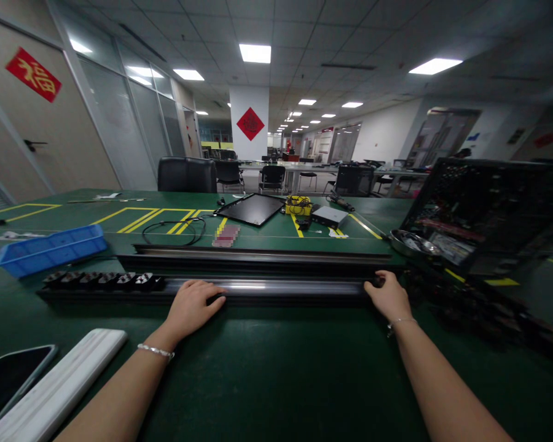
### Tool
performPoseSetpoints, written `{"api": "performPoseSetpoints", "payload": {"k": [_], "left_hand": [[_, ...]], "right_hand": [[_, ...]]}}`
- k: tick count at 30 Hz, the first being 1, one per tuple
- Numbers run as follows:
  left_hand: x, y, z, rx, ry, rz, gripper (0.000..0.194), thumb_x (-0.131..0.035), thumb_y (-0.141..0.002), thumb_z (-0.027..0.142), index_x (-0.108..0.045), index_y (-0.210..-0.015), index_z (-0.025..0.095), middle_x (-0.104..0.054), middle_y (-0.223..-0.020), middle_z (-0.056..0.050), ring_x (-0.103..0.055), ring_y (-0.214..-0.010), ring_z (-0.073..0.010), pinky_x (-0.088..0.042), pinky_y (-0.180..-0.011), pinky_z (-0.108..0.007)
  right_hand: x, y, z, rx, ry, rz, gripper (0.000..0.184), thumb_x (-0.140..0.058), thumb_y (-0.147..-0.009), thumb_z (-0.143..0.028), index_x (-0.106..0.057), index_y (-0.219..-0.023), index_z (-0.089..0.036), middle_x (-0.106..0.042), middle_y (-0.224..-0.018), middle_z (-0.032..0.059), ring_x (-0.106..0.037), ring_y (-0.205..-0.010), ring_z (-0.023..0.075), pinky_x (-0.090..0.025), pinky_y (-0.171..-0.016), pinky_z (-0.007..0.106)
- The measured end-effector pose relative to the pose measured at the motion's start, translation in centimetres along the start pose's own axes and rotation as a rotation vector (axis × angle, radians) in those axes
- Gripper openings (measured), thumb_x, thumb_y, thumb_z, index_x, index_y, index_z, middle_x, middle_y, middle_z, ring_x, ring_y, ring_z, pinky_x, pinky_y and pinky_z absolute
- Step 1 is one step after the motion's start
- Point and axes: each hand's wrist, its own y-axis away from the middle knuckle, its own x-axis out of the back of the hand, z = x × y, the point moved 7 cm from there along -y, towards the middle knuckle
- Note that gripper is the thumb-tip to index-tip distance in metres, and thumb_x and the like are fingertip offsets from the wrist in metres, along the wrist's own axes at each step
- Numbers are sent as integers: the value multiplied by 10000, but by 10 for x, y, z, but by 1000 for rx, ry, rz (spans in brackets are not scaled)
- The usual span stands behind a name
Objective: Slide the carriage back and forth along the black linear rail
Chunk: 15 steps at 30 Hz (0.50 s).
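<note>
A long black power strip housing (267,290) lies across the green table in front of me, with several sockets at its left end (101,280). My left hand (191,307) rests on its middle, fingers laid over the rail. My right hand (389,296) grips the right end of the same rail, fingers curled round it. A second long black rail (258,256) lies just behind, parallel to the first.
A blue bin (50,248) sits at the left. A white strip (55,387) and a phone (9,377) lie near the front left. A black computer case (488,212) and metal bowl (408,242) stand at the right. A cable (175,230) and black panel (251,209) lie farther back.
</note>
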Motion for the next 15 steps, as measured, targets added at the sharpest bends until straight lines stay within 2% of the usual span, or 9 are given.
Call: {"api": "performPoseSetpoints", "payload": {"k": [15], "left_hand": [[-2, 0, -1, 2, -19, -10, 303, -452, -838, 444, -677, -981, 299, -708, -981, -6, -598, -959, -200, -342, -885, -380]], "right_hand": [[0, -1, 3, -28, -39, 2, 437, -543, -677, -357, -510, -1078, -188, -629, -1036, 112, -579, -977, 258, -410, -857, 375]]}}
